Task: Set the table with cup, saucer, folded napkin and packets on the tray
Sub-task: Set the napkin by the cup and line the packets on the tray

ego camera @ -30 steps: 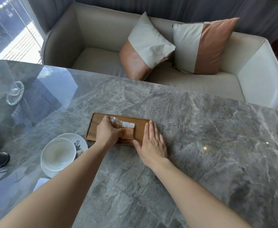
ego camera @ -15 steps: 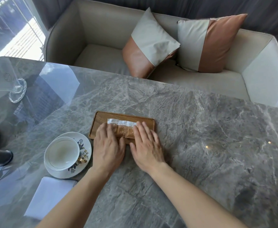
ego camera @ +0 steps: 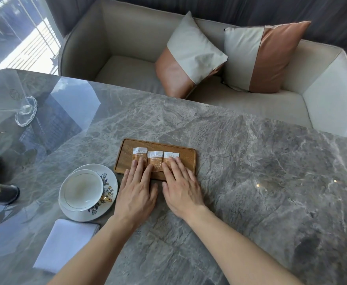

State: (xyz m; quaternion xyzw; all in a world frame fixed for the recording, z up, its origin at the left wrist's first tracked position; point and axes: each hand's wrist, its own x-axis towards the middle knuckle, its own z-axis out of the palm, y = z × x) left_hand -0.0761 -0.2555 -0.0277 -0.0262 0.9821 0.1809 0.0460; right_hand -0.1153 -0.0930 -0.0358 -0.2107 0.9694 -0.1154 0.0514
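On the marble table (ego camera: 250, 161) we find three packets (ego camera: 155, 159) side by side in the tray (ego camera: 187, 159), left hand (ego camera: 135, 194) and right hand (ego camera: 181, 188) flat, fingers spread on them, gripping nothing; cup (ego camera: 81, 190), saucer (ego camera: 110, 177) and napkin (ego camera: 63, 243) lie near-left.

Taking the tray (ego camera: 189, 155) as the landmark: the grey table (ego camera: 250, 171) to its right lies bare, as does the stretch behind it up to the sofa (ego camera: 291, 108). Just left of it stands the cup (ego camera: 81, 190) on its saucer (ego camera: 109, 177), with the napkin (ego camera: 65, 243) nearer the person. Both hands lie flat across its near edge, the left hand (ego camera: 135, 194) and right hand (ego camera: 180, 190), fingers resting on the packets (ego camera: 155, 156). Farther left stand a glass stand (ego camera: 25, 112) and a dark bottle (ego camera: 2, 194).
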